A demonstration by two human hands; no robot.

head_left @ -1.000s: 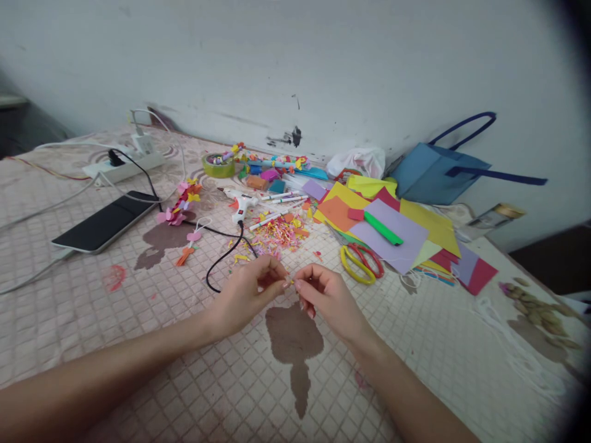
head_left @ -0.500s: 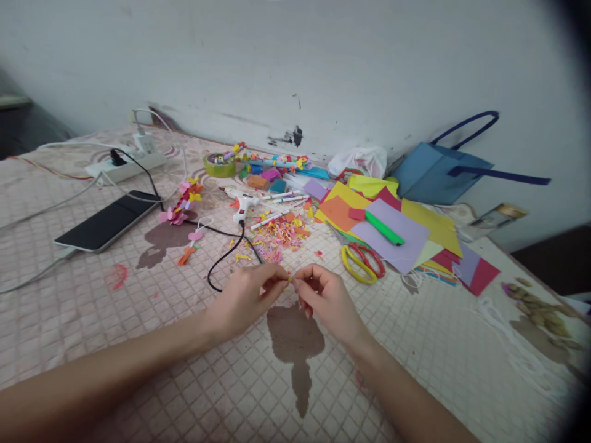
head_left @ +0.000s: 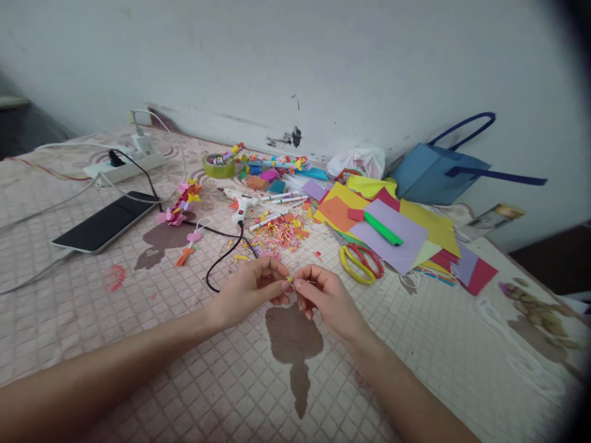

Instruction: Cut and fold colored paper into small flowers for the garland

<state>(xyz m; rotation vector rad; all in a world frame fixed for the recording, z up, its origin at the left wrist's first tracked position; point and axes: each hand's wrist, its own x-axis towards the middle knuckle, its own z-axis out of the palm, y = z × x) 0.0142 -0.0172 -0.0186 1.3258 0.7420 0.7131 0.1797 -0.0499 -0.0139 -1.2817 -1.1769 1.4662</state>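
My left hand [head_left: 252,288] and my right hand [head_left: 329,298] meet fingertip to fingertip above the middle of the table. A tiny yellow piece [head_left: 290,279], perhaps paper, shows at the tips of my left thumb and fingers. My right thumb and forefinger are pinched together right beside it; what lies between them is too small to make out. Just beyond my hands is a heap of colourful paper scraps [head_left: 277,235]. A white glue gun [head_left: 241,203] lies behind my left hand, its black cord [head_left: 210,269] curving towards my wrist.
Yellow-and-red-handled scissors [head_left: 359,264] lie right of my hands, near coloured paper sheets [head_left: 392,234] and a green cutter [head_left: 382,229]. At left are a dark phone-like device [head_left: 108,221], a power strip [head_left: 124,167] and paper flowers [head_left: 178,209]. A blue bag [head_left: 438,172] leans on the wall.
My left fingers have spread and lifted slightly, so the yellow piece shows more clearly. My right hand stays nearly in place, still pinching.
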